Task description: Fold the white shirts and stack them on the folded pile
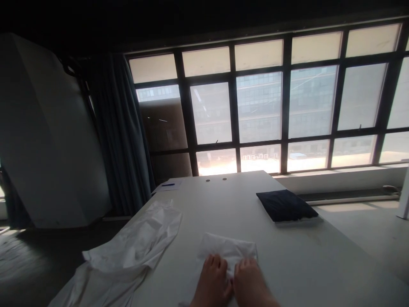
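A white cloth, partly folded or bunched, lies at the near middle of the white table. My left hand is on its near part, fingers curled into the fabric. Close beside it, my right hand grips the same cloth with its fingers pressed together. The thumbs almost meet between the two hands. What lies under the palms is hidden. To the left, a larger crumpled white cloth hangs over the table's edge, apart from both hands.
A dark navy folded cloth rests on the right side of the table. A paper sheet with a blue pen lies at the far left corner. Two round cable holes mark the far end. Blue curtain and windows stand beyond.
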A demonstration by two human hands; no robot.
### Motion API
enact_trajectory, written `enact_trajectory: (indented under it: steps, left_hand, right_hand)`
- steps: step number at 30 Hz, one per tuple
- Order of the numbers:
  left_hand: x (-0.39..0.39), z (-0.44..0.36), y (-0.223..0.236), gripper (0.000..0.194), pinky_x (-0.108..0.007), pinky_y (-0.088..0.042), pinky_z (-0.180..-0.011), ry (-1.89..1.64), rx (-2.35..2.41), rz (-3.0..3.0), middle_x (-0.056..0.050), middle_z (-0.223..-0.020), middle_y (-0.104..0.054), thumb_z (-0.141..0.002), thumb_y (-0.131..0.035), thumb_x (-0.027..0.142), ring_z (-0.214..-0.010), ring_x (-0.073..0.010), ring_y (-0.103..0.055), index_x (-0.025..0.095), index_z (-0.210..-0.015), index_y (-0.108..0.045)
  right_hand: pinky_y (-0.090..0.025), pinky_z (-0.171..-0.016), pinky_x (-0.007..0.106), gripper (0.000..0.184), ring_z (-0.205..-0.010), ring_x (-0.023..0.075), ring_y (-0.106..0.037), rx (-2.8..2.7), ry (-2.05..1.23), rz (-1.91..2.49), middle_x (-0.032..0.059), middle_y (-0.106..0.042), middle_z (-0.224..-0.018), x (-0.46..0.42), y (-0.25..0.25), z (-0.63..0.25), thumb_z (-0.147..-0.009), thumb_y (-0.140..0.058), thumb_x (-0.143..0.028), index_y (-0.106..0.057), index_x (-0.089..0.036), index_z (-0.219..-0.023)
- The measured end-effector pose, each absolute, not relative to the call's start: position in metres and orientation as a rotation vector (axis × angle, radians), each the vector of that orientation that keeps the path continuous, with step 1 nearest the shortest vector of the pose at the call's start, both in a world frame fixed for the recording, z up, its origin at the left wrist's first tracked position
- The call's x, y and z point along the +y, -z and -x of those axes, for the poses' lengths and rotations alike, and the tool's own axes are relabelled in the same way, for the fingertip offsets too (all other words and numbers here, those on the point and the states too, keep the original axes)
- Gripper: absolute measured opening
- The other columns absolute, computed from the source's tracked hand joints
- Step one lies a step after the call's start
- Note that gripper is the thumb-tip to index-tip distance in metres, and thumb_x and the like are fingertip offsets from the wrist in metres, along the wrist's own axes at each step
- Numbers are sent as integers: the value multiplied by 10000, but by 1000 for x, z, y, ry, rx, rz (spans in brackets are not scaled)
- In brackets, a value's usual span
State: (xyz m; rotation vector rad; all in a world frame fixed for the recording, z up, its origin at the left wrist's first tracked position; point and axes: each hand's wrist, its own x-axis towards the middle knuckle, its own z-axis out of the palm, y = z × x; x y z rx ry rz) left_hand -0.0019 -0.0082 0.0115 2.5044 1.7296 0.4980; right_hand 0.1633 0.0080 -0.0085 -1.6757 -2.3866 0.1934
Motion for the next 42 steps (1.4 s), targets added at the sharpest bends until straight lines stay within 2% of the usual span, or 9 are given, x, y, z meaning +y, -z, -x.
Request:
enact_trajectory:
  steps: [6, 11, 16, 23, 28, 32, 35, 38, 42]
  left_hand:
    - [4, 19, 4, 512, -463, -273, -1245, -488, 1530, -2653, -72, -1571, -437, -964, -487, 371, -1459, -256, -376, 252, -1461, -471]
    - [9, 38, -11, 668, -544, -188, -1251, -330, 1635, -2545, -21, -1660, -221, -965, -424, 638, -1529, -301, -214, 356, -1560, -313]
    - [13, 56, -19, 766, -540, -124, -1255, -186, 1920, -2262, -23, -1673, -90, -950, -309, 713, -1548, -302, -100, 295, -1588, -233]
    - [24, 55, -11, 717, -532, -198, -1232, -325, 2070, -2225, -69, -1648, -257, -943, -386, 607, -1510, -315, -269, 239, -1558, -354]
    - [30, 57, -7, 479, -487, -347, -1147, -634, 2152, -2328, -134, -1457, -558, -944, -452, 366, -1372, -289, -478, 179, -1367, -575]
    - [23, 58, -16, 216, -399, -478, -917, -956, 1954, -2514, -71, -1040, -694, -917, -478, 199, -1001, -239, -639, 219, -1026, -663]
    - [14, 50, -23, 130, -366, -478, -815, -1062, 1761, -2621, -38, -880, -657, -894, -515, 169, -848, -221, -625, 231, -907, -629]
    - [6, 37, -28, 131, -347, -477, -808, -1002, 1541, -2676, -39, -880, -650, -891, -522, 161, -843, -212, -615, 241, -922, -621]
    - [2, 28, -28, 302, -369, -486, -900, -796, 1307, -2651, -62, -1050, -668, -791, -670, 226, -989, -242, -614, 263, -1089, -636]
  right_hand:
    - [-88, -1265, 482, 699, -1528, 304, -170, -2460, -368, 1359, 86, -188, -1639, 28, 11, -178, -965, -434, -473, -322, -159, -1579]
    - [-59, -1261, 472, 789, -1539, 275, -128, -2378, -341, 1568, 102, -165, -1644, 56, 3, -202, -991, -276, -639, -286, -120, -1585]
    - [-58, -1239, 524, 691, -1530, 298, -164, -2285, -258, 1829, 127, -250, -1626, 78, 11, -232, -1019, -229, -508, -336, -98, -1565]
    - [-189, -1217, 469, 483, -1467, 282, -316, -2073, 88, 1643, 108, -417, -1558, 50, -20, -209, -945, -381, -220, -571, -168, -1386]
    - [-368, -1077, 522, 326, -1122, 317, -553, -2185, 129, 1261, 128, -646, -1179, 12, 28, -128, -877, -605, -455, -656, -204, -1079]
    - [-343, -1076, 566, 528, -1039, 316, -548, -2303, 334, 946, 116, -673, -1034, 21, 78, -106, -825, -592, -728, -647, -208, -898]
    - [-328, -1113, 529, 608, -1071, 295, -547, -2425, 167, 903, 90, -661, -1090, 31, 66, -126, -771, -645, -766, -655, -217, -1031]
    - [-237, -1188, 484, 604, -1222, 266, -501, -2494, -99, 952, 48, -618, -1243, 37, 34, -154, -791, -717, -663, -605, -267, -1233]
    - [-149, -1208, 508, 306, -1344, 251, -425, -2414, -247, 1196, 11, -611, -1298, 46, 17, -173, -890, -708, -411, -640, -293, -1163]
